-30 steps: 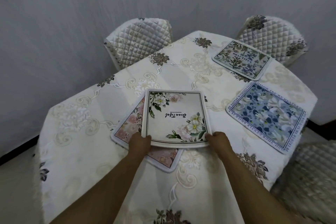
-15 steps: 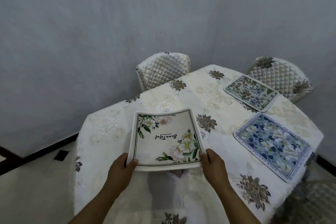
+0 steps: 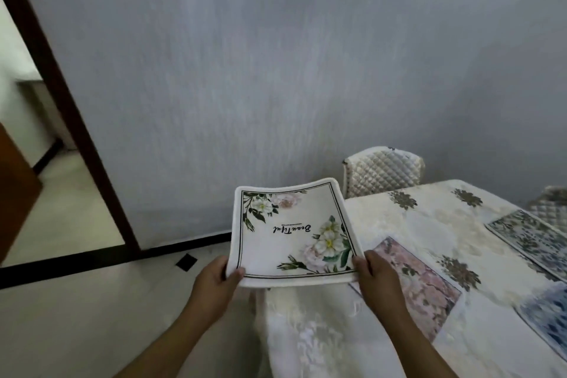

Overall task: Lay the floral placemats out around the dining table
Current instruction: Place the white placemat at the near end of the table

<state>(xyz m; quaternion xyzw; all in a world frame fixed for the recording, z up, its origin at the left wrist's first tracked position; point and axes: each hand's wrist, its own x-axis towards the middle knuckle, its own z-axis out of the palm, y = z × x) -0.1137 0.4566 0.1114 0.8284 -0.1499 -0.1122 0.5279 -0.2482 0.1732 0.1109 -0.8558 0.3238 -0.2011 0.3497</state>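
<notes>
At frame centre, my left hand (image 3: 214,281) and right hand (image 3: 376,275) fingers pinch the white floral placemat (image 3: 294,232) above the cloth-covered bench (image 3: 399,331).

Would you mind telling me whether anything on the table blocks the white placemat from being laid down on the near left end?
Nothing visible does. The white placemat is held in the air by the left hand and right hand. The tablecloth below it looks bare; the pink placemat lies just to its right.

Three placemats (image 3: 418,281) on the table (image 3: 399,218), chair (image 3: 382,170) behind.
</notes>
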